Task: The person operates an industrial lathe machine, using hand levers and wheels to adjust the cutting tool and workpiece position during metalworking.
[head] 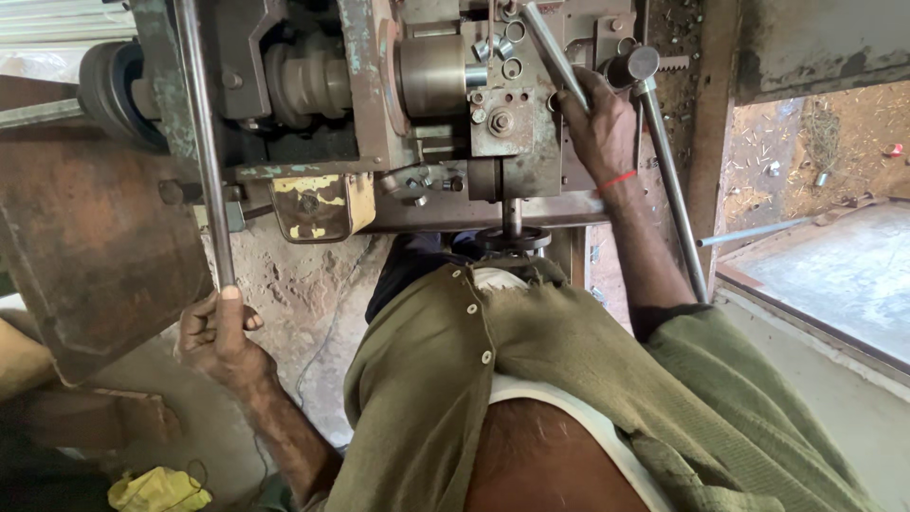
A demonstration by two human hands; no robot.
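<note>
A person in an olive cardigan works a worn metal machine [445, 104], both hands on its controls. The left hand [216, 334], low and left of the machine, closes its grip fully around the bottom end of a long steel rod [201, 142] that runs up past the machine's left side. The right hand [597, 123], at the machine's right side, wraps its grip around a slanting lever [555, 57], beside a second lever with a dark knob [633, 66] whose shaft angles down to the right.

Both bars look stiff, heavy and bare steel, probably slick with oil; the rod's lower end and the lever's upper shaft seem the natural holds. Room is tight: a rusty metal plate [85, 237] crowds the rod's left, and the knobbed lever sits just beside the right hand. A small handwheel [513, 239] hangs below the machine, close to the person's chest.
</note>
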